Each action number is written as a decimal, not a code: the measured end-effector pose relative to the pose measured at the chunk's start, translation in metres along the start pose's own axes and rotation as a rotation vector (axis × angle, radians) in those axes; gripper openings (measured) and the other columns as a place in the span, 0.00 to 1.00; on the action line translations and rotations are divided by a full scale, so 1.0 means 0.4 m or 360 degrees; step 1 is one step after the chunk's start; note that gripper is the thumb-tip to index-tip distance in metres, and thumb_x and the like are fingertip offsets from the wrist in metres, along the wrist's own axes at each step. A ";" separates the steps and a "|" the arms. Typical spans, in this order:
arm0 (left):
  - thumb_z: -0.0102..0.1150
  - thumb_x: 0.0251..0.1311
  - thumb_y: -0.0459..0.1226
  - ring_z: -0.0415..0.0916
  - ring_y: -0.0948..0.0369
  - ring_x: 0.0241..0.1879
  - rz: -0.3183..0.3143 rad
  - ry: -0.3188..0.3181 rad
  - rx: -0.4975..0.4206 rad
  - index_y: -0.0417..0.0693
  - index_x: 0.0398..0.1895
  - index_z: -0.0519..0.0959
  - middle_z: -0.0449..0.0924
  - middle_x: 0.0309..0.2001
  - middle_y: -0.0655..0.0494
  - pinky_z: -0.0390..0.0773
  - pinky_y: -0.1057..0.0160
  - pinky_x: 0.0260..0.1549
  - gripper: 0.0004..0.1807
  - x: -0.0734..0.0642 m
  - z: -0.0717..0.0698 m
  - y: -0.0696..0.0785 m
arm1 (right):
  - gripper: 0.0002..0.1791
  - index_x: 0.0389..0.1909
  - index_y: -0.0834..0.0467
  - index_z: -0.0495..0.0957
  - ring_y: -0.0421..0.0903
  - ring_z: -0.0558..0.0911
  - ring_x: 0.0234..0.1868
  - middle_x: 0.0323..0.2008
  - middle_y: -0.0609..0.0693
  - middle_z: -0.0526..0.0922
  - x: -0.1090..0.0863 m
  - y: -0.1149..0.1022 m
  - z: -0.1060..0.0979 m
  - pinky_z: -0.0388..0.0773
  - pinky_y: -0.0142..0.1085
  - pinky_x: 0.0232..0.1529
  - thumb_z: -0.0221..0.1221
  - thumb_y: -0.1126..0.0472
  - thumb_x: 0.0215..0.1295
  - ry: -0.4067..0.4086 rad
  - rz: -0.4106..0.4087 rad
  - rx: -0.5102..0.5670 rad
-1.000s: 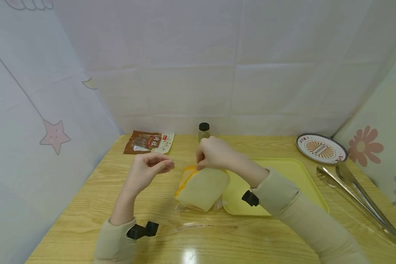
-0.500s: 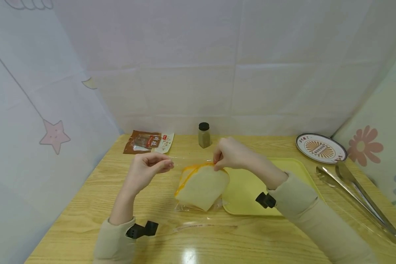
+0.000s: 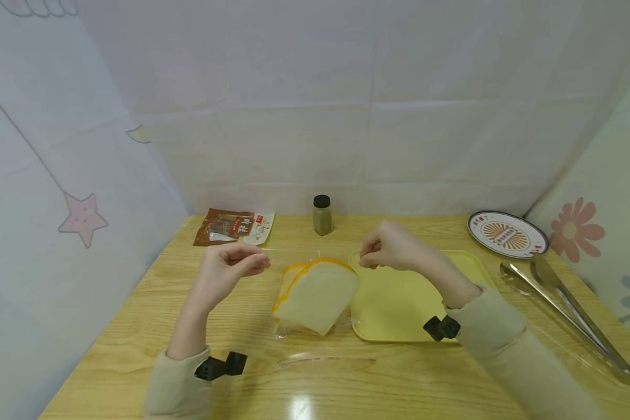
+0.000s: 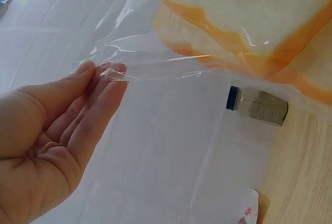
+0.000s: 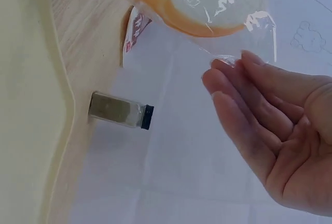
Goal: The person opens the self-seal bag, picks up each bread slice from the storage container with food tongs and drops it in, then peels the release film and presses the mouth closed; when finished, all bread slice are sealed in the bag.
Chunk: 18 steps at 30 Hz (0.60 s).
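A clear plastic bag (image 4: 137, 58) with orange-crusted slices of bread (image 3: 317, 294) inside is held up between my two hands. My left hand (image 3: 231, 271) pinches one upper corner of the film between thumb and fingertips. On the other side, my right hand (image 3: 391, 248) pinches the opposite corner, as the right wrist view shows with the film (image 5: 228, 53) at its fingertips. The bread leans at a slant in the bag, one slice overlapping another. Behind the bag stands a small black-capped glass jar (image 3: 322, 216) of greenish-brown powder.
A yellow tray (image 3: 399, 332) lies just right of the bag. Farther right are a round patterned plate (image 3: 508, 234) and metal tongs (image 3: 567, 315). At the back left lies a brown and white packet (image 3: 234, 226). A strip of clear film (image 3: 325, 360) shows in front on the wooden table (image 3: 136, 338).
My right hand has slid rightward along the bag's top edge, away from the left hand, uncovering the jar. The left hand keeps its pinch. The view has shifted slightly.
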State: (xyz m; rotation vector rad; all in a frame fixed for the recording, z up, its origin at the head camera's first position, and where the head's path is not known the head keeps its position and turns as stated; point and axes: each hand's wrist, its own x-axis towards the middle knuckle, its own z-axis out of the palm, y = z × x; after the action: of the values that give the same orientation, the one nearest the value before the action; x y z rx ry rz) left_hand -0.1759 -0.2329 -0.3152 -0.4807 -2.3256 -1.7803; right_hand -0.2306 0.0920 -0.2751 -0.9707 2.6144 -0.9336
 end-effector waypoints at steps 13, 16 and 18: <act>0.59 0.61 0.32 0.84 0.63 0.30 -0.0018 0.0030 -0.0106 0.27 0.38 0.78 0.85 0.30 0.60 0.85 0.60 0.33 0.11 -0.012 -0.019 0.033 | 0.10 0.40 0.70 0.81 0.54 0.87 0.32 0.31 0.61 0.86 -0.035 0.007 0.065 0.85 0.44 0.35 0.60 0.67 0.61 0.0366 0.0084 0.0923; 0.59 0.61 0.32 0.84 0.63 0.31 -0.0137 -0.0009 -0.0064 0.27 0.39 0.77 0.85 0.30 0.58 0.85 0.60 0.34 0.12 -0.015 -0.023 0.036 | 0.12 0.40 0.72 0.79 0.52 0.87 0.30 0.29 0.58 0.86 -0.038 0.008 0.077 0.85 0.44 0.34 0.60 0.66 0.62 0.0262 0.0194 0.1005; 0.59 0.61 0.32 0.84 0.62 0.32 -0.0249 -0.0050 -0.0034 0.26 0.41 0.76 0.84 0.30 0.57 0.85 0.60 0.35 0.13 -0.013 -0.024 0.033 | 0.12 0.40 0.73 0.79 0.50 0.87 0.30 0.29 0.58 0.86 -0.034 0.017 0.086 0.85 0.44 0.34 0.60 0.66 0.62 0.0179 0.0244 0.1034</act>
State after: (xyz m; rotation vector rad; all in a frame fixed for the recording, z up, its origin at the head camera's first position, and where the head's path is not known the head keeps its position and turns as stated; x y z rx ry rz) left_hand -0.1669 -0.2398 -0.3025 -0.3407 -2.4283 -1.8802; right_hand -0.2105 0.0877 -0.3067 -0.5495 2.1657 -1.6732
